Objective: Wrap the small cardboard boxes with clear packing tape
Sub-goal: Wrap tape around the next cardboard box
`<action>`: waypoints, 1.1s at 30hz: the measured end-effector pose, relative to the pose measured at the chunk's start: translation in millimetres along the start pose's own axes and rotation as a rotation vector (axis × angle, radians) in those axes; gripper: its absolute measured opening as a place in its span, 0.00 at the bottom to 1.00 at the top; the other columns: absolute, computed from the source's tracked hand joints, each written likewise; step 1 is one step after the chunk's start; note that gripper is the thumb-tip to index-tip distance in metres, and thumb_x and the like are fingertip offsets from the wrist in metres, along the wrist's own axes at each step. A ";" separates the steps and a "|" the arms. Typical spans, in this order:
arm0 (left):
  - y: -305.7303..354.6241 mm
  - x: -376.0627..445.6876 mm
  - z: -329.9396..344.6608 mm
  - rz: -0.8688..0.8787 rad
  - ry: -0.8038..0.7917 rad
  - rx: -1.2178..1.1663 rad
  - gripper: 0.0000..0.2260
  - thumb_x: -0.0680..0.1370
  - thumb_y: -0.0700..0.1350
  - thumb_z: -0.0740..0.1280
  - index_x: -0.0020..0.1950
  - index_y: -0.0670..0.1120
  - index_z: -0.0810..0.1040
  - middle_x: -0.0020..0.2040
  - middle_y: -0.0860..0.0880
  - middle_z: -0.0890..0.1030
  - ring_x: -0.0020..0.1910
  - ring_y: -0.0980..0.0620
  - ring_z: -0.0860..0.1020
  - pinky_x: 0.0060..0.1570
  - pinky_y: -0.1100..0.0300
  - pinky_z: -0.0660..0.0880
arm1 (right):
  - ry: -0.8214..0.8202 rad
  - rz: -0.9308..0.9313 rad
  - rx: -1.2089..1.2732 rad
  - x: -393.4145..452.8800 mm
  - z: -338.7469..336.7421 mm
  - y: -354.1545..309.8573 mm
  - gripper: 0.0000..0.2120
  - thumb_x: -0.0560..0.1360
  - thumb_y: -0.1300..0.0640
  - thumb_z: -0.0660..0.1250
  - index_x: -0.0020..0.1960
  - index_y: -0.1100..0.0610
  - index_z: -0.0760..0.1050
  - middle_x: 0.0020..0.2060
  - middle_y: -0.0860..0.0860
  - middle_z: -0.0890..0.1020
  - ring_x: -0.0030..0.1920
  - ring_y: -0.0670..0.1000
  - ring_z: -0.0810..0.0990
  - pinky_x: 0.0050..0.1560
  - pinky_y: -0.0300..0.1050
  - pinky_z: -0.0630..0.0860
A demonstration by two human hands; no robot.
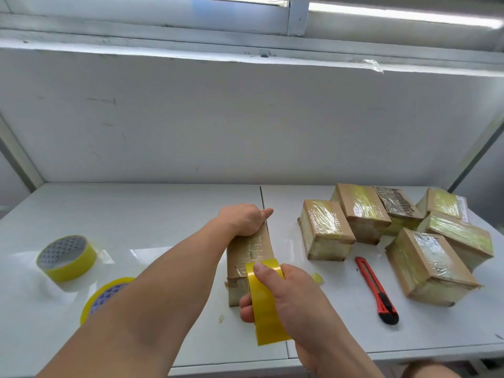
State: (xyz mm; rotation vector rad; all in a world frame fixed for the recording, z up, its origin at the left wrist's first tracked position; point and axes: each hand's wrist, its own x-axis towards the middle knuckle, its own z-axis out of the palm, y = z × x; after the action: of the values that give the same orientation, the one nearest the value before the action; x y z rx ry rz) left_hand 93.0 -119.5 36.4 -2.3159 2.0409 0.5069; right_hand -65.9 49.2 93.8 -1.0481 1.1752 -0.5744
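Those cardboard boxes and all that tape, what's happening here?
A person is taping small boxes at a white table. The left hand presses down on the far end of a cardboard box, while the right hand grips a roll of yellowish clear tape at the near end. A pile of wrapped boxes sits to the right, beside a red utility knife. Two spare tape rolls lie on the left.
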 end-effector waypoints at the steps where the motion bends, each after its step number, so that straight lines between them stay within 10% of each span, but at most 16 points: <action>1: 0.0 -0.1 -0.5 0.003 0.000 0.000 0.32 0.83 0.66 0.45 0.69 0.47 0.75 0.73 0.46 0.74 0.71 0.44 0.71 0.65 0.50 0.67 | 0.001 0.004 -0.010 -0.2 -0.1 2.5 0.10 0.83 0.49 0.63 0.53 0.56 0.75 0.41 0.60 0.87 0.33 0.52 0.84 0.32 0.38 0.78; 13: 2.7 -5.6 1.5 0.082 0.075 0.069 0.24 0.86 0.59 0.48 0.75 0.47 0.66 0.72 0.42 0.69 0.72 0.41 0.66 0.70 0.45 0.63 | 0.047 0.012 -0.084 6.9 6.5 32.7 0.12 0.83 0.44 0.60 0.56 0.53 0.72 0.38 0.52 0.87 0.37 0.50 0.87 0.40 0.42 0.77; 26: 6.3 -11.8 8.8 0.194 0.336 0.184 0.20 0.86 0.57 0.51 0.61 0.44 0.73 0.58 0.44 0.75 0.58 0.42 0.74 0.50 0.52 0.69 | -0.006 -0.002 0.012 2.7 -1.8 20.1 0.12 0.82 0.47 0.62 0.55 0.56 0.74 0.38 0.57 0.87 0.35 0.52 0.86 0.46 0.48 0.81; 33: 7.3 -14.8 7.4 0.189 0.346 0.222 0.22 0.87 0.56 0.49 0.61 0.44 0.77 0.59 0.44 0.76 0.59 0.42 0.74 0.54 0.50 0.72 | -0.057 0.016 0.003 -3.4 -4.5 16.3 0.13 0.83 0.47 0.61 0.55 0.57 0.74 0.41 0.59 0.87 0.34 0.52 0.85 0.34 0.38 0.80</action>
State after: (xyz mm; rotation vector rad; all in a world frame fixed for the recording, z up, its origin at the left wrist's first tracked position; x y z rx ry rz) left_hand 82.8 -104.7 34.5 -2.2151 2.3340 -0.1299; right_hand -73.6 57.6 80.8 -1.0451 1.1318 -0.5302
